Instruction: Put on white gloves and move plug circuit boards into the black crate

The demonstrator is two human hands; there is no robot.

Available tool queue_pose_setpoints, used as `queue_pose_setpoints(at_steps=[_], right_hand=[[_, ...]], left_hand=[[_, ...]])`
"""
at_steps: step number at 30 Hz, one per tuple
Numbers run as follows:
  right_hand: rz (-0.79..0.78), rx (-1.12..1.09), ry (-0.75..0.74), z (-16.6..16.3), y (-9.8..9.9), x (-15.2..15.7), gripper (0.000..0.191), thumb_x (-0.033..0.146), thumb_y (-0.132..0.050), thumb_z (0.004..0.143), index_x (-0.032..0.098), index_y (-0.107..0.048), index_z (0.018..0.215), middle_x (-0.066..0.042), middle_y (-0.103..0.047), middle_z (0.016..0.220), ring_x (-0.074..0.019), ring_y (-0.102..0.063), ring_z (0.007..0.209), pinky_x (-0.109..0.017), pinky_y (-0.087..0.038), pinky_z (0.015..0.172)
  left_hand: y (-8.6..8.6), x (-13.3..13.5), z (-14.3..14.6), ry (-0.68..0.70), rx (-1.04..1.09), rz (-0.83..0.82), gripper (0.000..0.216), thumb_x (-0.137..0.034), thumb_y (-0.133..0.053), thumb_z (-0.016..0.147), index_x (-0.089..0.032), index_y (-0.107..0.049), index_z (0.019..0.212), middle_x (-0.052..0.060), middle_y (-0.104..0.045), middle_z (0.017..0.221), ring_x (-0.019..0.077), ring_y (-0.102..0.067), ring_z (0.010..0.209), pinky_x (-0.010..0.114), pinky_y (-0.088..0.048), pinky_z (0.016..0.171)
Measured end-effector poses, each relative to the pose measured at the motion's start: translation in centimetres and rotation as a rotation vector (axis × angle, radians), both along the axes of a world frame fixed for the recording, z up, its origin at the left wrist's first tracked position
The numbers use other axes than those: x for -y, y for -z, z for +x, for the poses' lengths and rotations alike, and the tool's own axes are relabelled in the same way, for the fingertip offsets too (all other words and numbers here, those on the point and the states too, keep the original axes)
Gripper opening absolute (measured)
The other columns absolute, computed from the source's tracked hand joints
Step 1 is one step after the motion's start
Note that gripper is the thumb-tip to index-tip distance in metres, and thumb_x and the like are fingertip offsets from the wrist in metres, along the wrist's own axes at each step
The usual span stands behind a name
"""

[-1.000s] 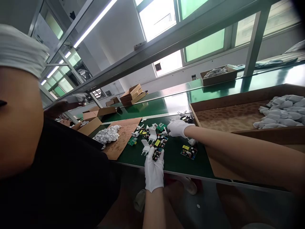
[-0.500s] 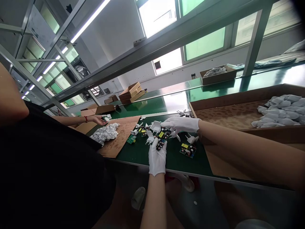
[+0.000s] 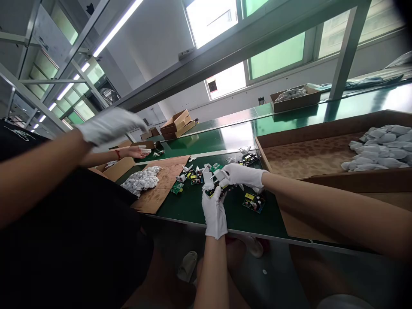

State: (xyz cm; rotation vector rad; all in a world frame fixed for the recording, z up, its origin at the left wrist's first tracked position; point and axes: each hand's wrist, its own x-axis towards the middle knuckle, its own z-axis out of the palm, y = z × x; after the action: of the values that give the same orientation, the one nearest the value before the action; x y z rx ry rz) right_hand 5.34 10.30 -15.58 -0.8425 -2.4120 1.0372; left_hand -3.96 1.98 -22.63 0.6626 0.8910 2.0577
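My left hand (image 3: 214,212), in a white glove, is closed round a small circuit board (image 3: 216,189) held just above the green bench (image 3: 193,210). My right hand (image 3: 240,175), also gloved, meets it from the right and pinches a white plug housing (image 3: 219,174) against the board. Around them on the bench lie several more circuit boards, one to the right (image 3: 254,201) and one to the left (image 3: 178,187), together with loose white plug housings (image 3: 207,176).
A cardboard tray (image 3: 289,159) on the right holds white bagged parts (image 3: 381,148). A cardboard sheet (image 3: 161,193) carries a pile of white pieces (image 3: 141,180). A co-worker's gloved hand (image 3: 109,124) reaches across at left; another person's bare hand (image 3: 138,151) is beyond. Boxes (image 3: 177,124) stand on the far belt.
My hands have drawn together, the right closing on a white housing at the board. The co-worker in black has raised a gloved hand across the left of the view.
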Motion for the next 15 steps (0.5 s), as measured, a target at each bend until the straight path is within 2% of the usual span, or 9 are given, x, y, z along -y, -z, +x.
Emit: queue_pose_setpoints(at_steps=[3, 7, 12, 15], right_hand=[[-0.045, -0.048, -0.063, 0.5, -0.3, 0.6, 0.018, 0.028, -0.065, 0.057, 0.015, -0.056, 0.065, 0.0, -0.055, 0.065, -0.0156, -0.05, 0.066, -0.025, -0.039, 0.061], [-0.203, -0.127, -0.206, 1.5, -1.1, 1.2, 0.023, 0.033, -0.059, 0.065, 0.015, -0.058, 0.079, -0.002, -0.06, 0.081, -0.0159, -0.055, 0.078, -0.024, -0.042, 0.07], [-0.283, -0.116, -0.241, 1.4, -1.5, 0.8, 0.02, 0.03, -0.065, 0.06, 0.016, -0.059, 0.072, -0.001, -0.059, 0.07, -0.0159, -0.055, 0.069, -0.025, -0.043, 0.064], [-0.431, -0.24, -0.302, 1.2, -1.5, 1.1, 0.02, 0.028, -0.065, 0.062, 0.015, -0.059, 0.077, -0.001, -0.06, 0.075, -0.0155, -0.056, 0.072, -0.025, -0.045, 0.067]], left_hand=[[-0.1, 0.6, -0.3, 0.067, 0.024, 0.021, 0.033, -0.011, -0.062, 0.069, -0.022, -0.055, 0.099, 0.002, -0.06, 0.104, 0.0172, -0.058, 0.092, 0.035, -0.05, 0.078], [-0.6, 1.8, -0.9, 0.207, 0.21, -0.056, 0.022, -0.011, -0.054, 0.076, -0.018, -0.058, 0.096, 0.005, -0.063, 0.098, 0.0167, -0.06, 0.088, 0.034, -0.051, 0.076], [-0.8, 2.5, -0.8, 0.216, 0.277, -0.06, 0.023, -0.01, -0.05, 0.077, -0.02, -0.059, 0.096, 0.004, -0.063, 0.101, 0.0169, -0.061, 0.085, 0.029, -0.053, 0.067], [-0.8, 2.9, -1.3, 0.251, 0.279, -0.02, 0.02, -0.016, -0.05, 0.079, -0.024, -0.059, 0.095, 0.0, -0.062, 0.1, 0.0123, -0.06, 0.081, 0.022, -0.052, 0.063]])
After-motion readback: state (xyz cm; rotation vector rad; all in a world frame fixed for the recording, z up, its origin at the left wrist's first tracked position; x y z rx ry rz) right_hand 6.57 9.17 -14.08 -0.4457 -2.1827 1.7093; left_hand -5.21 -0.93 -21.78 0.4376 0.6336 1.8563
